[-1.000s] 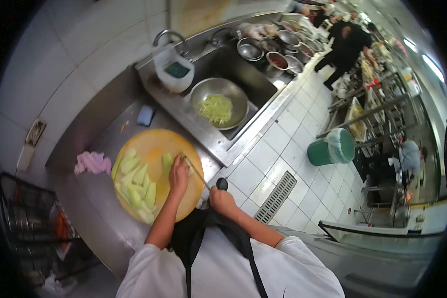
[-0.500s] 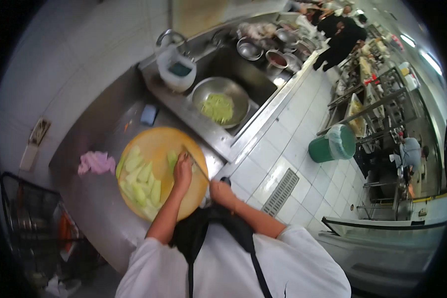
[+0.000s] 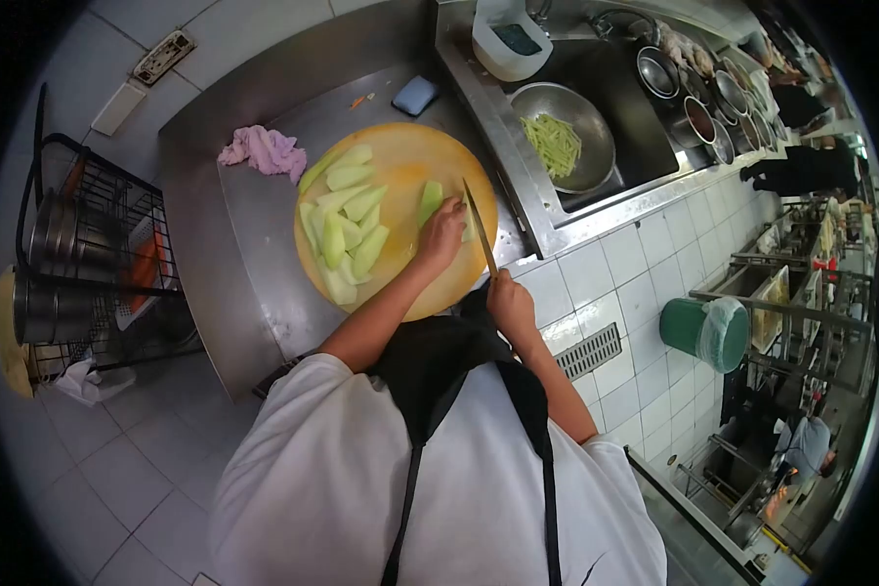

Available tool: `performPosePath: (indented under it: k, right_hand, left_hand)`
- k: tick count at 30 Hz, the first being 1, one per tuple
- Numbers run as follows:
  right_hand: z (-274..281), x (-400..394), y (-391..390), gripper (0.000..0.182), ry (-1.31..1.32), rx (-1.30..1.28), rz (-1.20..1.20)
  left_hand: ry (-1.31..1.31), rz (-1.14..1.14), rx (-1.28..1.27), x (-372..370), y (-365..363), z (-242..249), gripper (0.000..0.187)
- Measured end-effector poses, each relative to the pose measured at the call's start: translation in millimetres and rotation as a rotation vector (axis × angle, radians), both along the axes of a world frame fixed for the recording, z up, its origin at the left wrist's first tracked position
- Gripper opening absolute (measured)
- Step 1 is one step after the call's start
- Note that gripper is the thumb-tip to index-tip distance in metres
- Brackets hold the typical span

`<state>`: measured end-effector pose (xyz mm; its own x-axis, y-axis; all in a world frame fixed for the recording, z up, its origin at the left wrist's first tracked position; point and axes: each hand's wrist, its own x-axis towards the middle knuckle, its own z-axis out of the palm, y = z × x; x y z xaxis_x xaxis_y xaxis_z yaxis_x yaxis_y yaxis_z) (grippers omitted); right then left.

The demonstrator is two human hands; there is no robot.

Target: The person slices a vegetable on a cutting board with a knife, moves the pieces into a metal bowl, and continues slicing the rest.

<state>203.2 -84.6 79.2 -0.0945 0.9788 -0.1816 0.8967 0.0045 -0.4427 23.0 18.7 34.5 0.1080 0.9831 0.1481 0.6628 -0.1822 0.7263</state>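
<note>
L hand (image 3: 442, 234) pins green veg piece (image 3: 430, 202) on round board (image 3: 420, 156) to steady it | R hand (image 3: 511, 301) gripped round knife (image 3: 480, 227), blade beside L fingers | cut wedges (image 3: 347, 230) piled board-left, clear of blade | tabletop (image 3: 264, 225)

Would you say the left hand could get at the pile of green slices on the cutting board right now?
Probably yes: the left hand rests on the cutting board beside the green slices, with only bare board between them.
</note>
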Motion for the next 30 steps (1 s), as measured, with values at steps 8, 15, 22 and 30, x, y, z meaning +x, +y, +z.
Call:
performPosePath:
  k: [8, 15, 22, 30]
  right_hand:
    - [-14.2, -3.1, -12.3, 0.011, -0.038, -0.045, -0.009]
    - [-28.2, -3.0, 24.6, 0.012, -0.008, 0.015, 0.036]
    - [-14.6, -0.2, 10.4, 0.016, -0.01, -0.001, 0.028]
    - [-10.7, -0.2, -3.3, 0.011, -0.039, -0.02, 0.044]
  left_hand:
    - [0.076, -0.036, 0.033, 1.4, 4.3, -8.3, 0.04]
    - [0.004, 0.006, 0.047, 0.5, -0.7, -3.0, 0.034]
    - [-0.035, 0.081, 0.047, 3.2, -10.3, -1.4, 0.027]
    - [-0.023, 0.094, 0.013, 5.0, -7.9, -4.4, 0.026]
